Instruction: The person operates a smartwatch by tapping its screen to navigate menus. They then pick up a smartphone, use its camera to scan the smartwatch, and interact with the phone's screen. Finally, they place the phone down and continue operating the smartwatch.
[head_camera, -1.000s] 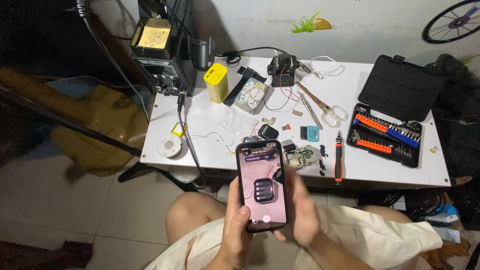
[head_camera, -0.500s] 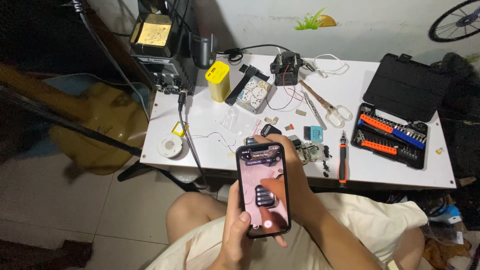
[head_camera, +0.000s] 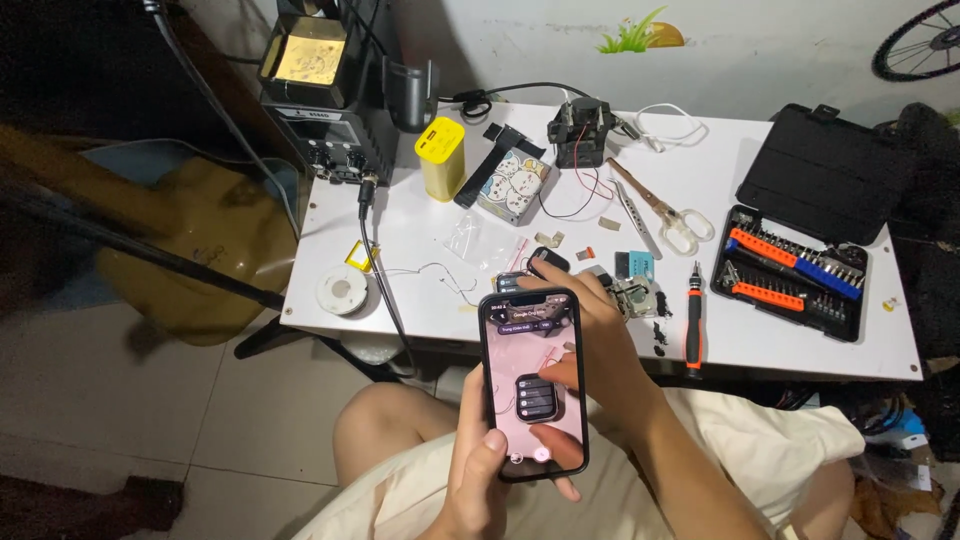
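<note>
A smartphone (head_camera: 530, 385) with a lit pinkish screen is held upright over my lap, in front of the white table (head_camera: 420, 300). My left hand (head_camera: 480, 470) grips its lower part, with the thumb on the left edge and the fingers curled round the right edge. My right hand (head_camera: 595, 335) wraps the upper right side. Its fingertips reach over the top edge and its thumb rests on the screen. Small electronic parts (head_camera: 630, 295) lie on the table just beyond the phone.
On the table are an open screwdriver bit case (head_camera: 790, 270), an orange-and-black screwdriver (head_camera: 693, 320), scissors (head_camera: 660, 205), a yellow box (head_camera: 440, 158), a solder spool (head_camera: 342, 292) and a black soldering station (head_camera: 320, 110) with cables. A tiled floor lies to the left.
My right hand has risen from below and beside the phone to its upper right side, and its thumb now lies on the screen. The phone has stayed over my lap.
</note>
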